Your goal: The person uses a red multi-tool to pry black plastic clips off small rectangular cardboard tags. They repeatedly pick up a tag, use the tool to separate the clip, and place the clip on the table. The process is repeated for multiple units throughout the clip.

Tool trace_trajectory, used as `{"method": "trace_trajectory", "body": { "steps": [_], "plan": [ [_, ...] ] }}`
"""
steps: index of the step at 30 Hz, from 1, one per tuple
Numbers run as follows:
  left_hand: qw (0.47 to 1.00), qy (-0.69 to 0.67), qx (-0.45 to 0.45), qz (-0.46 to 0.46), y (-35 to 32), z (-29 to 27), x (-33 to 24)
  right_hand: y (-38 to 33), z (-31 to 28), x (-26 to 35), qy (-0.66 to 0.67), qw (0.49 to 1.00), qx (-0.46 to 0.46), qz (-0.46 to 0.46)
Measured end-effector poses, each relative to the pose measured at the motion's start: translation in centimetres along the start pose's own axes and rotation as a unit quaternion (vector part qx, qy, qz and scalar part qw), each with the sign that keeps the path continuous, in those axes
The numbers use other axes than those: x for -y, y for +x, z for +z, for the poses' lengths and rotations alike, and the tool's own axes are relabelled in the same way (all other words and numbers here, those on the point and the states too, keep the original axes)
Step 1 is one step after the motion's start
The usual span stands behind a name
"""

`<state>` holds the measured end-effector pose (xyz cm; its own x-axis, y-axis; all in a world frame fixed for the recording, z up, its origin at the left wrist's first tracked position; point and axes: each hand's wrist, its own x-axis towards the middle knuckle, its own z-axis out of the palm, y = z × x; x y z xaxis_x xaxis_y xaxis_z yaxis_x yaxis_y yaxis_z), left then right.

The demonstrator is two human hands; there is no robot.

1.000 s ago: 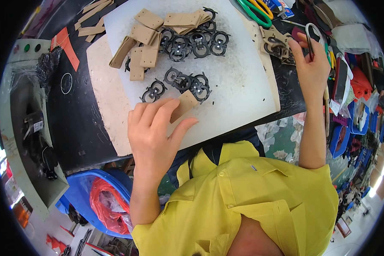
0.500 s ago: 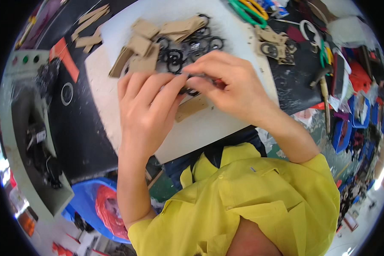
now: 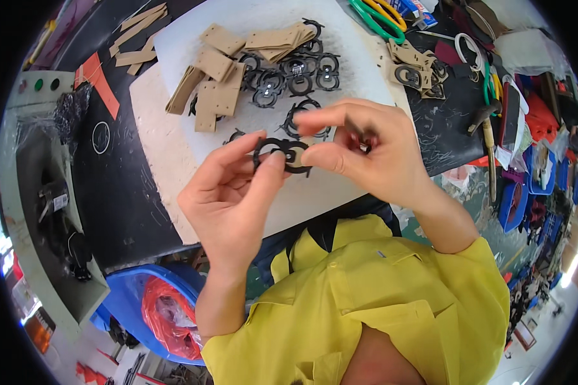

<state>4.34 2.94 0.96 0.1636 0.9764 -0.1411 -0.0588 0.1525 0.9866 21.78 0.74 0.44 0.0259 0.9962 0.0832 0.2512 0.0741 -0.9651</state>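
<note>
My left hand [image 3: 228, 199] pinches a black plastic double-ring piece [image 3: 282, 155] between thumb and fingers, lifted over the white board. My right hand [image 3: 372, 144] is beside its right end, the thumb tip at or close to that end and the index finger spread away. The curled fingers of this hand keep a small dark tool with red parts [image 3: 364, 140] in the palm; its kind is partly hidden. Beyond my hands lie several similar black double-ring pieces [image 3: 300, 76] and stacks of tan rectangular pieces with small holes [image 3: 215, 65].
The white board [image 3: 340, 96] rests on a black table [image 3: 125, 192]. At the right are tan and black assembled pieces [image 3: 417, 69], green-handled tools [image 3: 382, 22] and a hammer [image 3: 485, 119]. A blue bin [image 3: 125, 289] stands low left, beside a grey machine housing [image 3: 77, 282].
My hands have drawn apart and turned, bringing the black double-ring piece into view. My right thumb and index finger have spread. The tan piece formerly visible below my hands no longer shows there.
</note>
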Motion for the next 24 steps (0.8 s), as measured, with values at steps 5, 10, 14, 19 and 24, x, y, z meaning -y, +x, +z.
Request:
{"method": "trace_trajectory", "body": {
  "steps": [5, 10, 14, 19, 24],
  "plan": [
    [0.991, 0.088, -0.042, 0.087, -1.1, 0.5, 0.7, -0.6, 0.9, 0.5, 0.130, 0.980, -0.019, 0.147],
    [0.985, 0.116, -0.070, 0.104, -1.5, 0.8, 1.5, -1.9, 1.6, -0.7, -0.074, 0.991, -0.079, -0.073],
    [0.992, 0.108, -0.049, 0.038, -1.6, 0.3, 0.5, -1.9, 1.0, -0.8, -0.166, 0.956, -0.061, -0.233],
    [0.996, 0.080, -0.038, -0.001, -1.9, 0.0, 0.4, -2.2, 0.5, -0.8, -0.228, 0.929, -0.010, -0.291],
    [0.999, 0.022, -0.026, -0.038, -1.9, 0.4, 0.1, -2.2, 0.3, -1.3, -0.202, 0.934, 0.013, -0.295]
  ]
}}
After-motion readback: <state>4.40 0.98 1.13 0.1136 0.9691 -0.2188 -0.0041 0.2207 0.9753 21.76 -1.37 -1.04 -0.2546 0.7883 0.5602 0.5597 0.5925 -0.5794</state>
